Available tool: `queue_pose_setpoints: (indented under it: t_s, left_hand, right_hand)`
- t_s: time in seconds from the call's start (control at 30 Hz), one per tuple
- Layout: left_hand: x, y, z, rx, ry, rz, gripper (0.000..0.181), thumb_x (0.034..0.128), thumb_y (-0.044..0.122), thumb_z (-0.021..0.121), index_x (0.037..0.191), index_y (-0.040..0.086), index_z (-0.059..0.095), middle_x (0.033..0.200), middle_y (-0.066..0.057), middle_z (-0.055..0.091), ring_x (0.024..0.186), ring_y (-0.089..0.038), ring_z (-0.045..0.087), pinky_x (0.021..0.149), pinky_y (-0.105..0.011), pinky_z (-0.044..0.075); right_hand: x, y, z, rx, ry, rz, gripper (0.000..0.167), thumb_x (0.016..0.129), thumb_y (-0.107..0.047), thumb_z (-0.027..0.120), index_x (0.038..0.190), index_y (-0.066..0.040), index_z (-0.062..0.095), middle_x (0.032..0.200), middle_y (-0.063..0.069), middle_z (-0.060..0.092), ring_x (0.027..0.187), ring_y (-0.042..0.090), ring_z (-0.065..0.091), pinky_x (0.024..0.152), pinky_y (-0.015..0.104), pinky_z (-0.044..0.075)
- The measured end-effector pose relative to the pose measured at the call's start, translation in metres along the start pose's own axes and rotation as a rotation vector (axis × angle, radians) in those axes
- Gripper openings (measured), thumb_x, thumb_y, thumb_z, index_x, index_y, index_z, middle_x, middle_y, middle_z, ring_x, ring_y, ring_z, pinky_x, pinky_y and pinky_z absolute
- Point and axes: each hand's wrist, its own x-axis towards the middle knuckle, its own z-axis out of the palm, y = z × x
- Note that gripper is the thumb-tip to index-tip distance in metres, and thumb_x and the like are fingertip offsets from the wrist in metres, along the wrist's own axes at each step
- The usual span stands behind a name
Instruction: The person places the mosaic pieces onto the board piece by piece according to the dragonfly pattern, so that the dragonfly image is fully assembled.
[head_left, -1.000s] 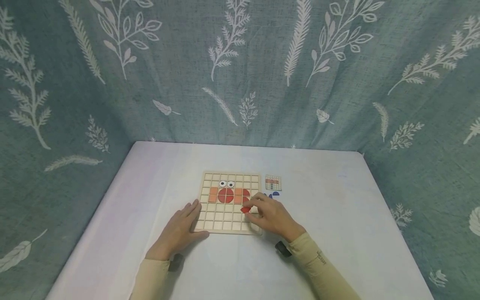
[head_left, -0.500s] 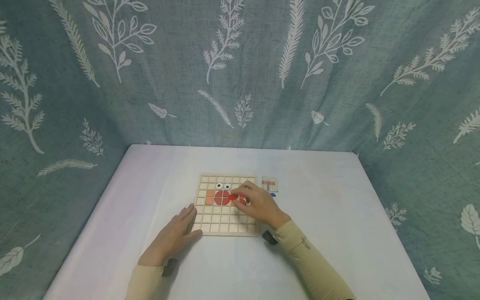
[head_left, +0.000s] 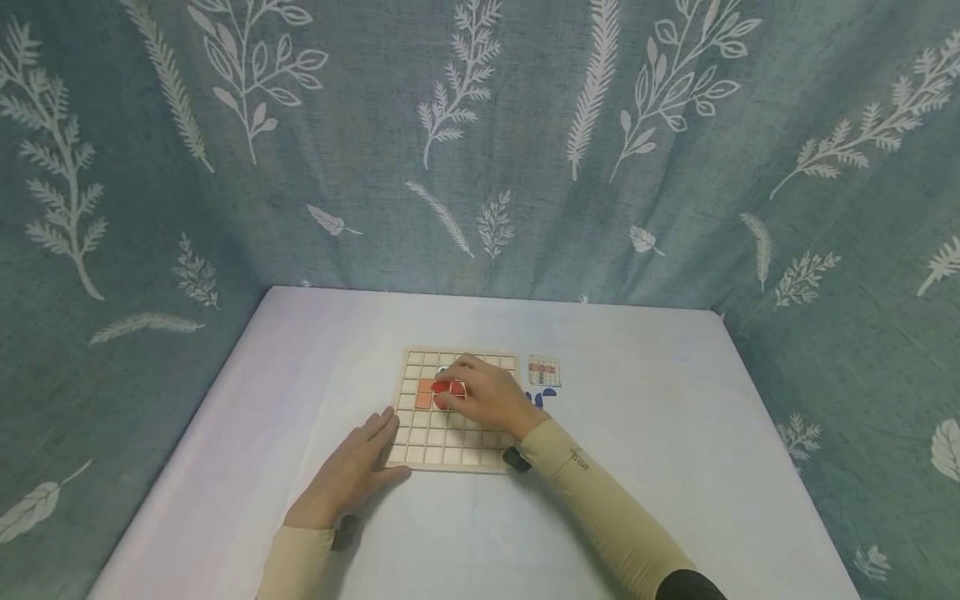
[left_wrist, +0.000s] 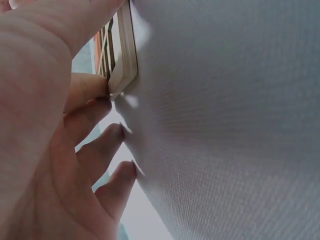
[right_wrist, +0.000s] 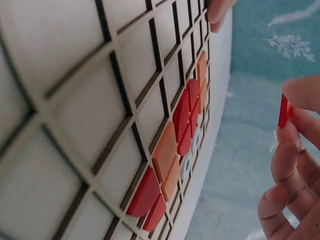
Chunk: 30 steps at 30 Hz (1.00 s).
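Observation:
A wooden grid board [head_left: 450, 457] lies on the table with red and orange pieces and round eye pieces in its cells. My right hand [head_left: 491, 398] is above the board's upper middle, pinching a red piece [right_wrist: 284, 111] between thumb and finger, clear of the grid in the right wrist view. Two orange squares [head_left: 423, 394] sit left of the red circle pieces [right_wrist: 181, 115]. At the board's lower left, my left hand [head_left: 352, 471] rests with fingers spread, touching the edge; in the left wrist view the fingers lie along the board's corner [left_wrist: 129, 70].
A small card [head_left: 544, 371] with a grid picture lies right of the board. Blue pieces [head_left: 550, 392] are just below it on the white table [head_left: 637, 450]. A patterned green curtain [head_left: 525, 208] stands behind and at both sides.
My right hand has moved left across the board from its right side with the red piece between its fingers, uncovering the blue pieces. My left hand has stayed at the board's edge.

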Motion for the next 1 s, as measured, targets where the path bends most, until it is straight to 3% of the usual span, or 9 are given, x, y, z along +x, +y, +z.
queue_pose_setpoints:
  t_s: [0.13, 0.33, 0.63, 1.0]
  left_hand:
    - [0.002, -0.001, 0.001, 0.015, 0.017, 0.019, 0.084, 0.0884, 0.039, 0.078, 0.152, -0.001, 0.042, 0.161, -0.016, 0.035, 0.146, -0.042, 0.034, 0.118, -0.058, 0.031]
    - [0.001, -0.003, 0.002, 0.051, 0.049, 0.046, 0.084, 0.0864, 0.039, 0.08, 0.15, -0.003, 0.044, 0.158, -0.018, 0.04, 0.143, -0.044, 0.038, 0.115, -0.059, 0.035]
    - [0.001, -0.001, 0.003, 0.065, 0.068, 0.067, 0.085, 0.0853, 0.038, 0.081, 0.149, -0.004, 0.045, 0.156, -0.02, 0.041, 0.14, -0.045, 0.041, 0.114, -0.059, 0.037]
    - [0.001, 0.001, -0.002, 0.071, 0.061, 0.061, 0.083, 0.086, 0.035, 0.082, 0.149, -0.005, 0.045, 0.156, -0.021, 0.041, 0.139, -0.047, 0.041, 0.113, -0.06, 0.037]
  right_hand:
    - [0.011, 0.004, 0.006, -0.029, -0.039, 0.001, 0.026, 0.094, -0.031, 0.073, 0.118, -0.02, 0.073, 0.115, -0.005, 0.065, 0.084, 0.012, 0.064, 0.076, 0.022, 0.056]
    - [0.029, 0.011, 0.015, -0.047, -0.046, -0.095, 0.025, 0.093, -0.027, 0.075, 0.116, -0.016, 0.074, 0.107, -0.002, 0.067, 0.074, 0.009, 0.061, 0.068, 0.021, 0.055]
    - [0.044, 0.015, 0.019, 0.021, -0.211, 0.062, 0.031, 0.095, -0.033, 0.073, 0.123, -0.018, 0.072, 0.114, -0.004, 0.066, 0.087, 0.011, 0.065, 0.077, 0.022, 0.055]
    - [0.053, 0.015, 0.032, 0.021, -0.265, 0.107, 0.025, 0.097, -0.034, 0.07, 0.119, -0.021, 0.074, 0.112, -0.007, 0.065, 0.088, 0.006, 0.062, 0.077, 0.018, 0.054]
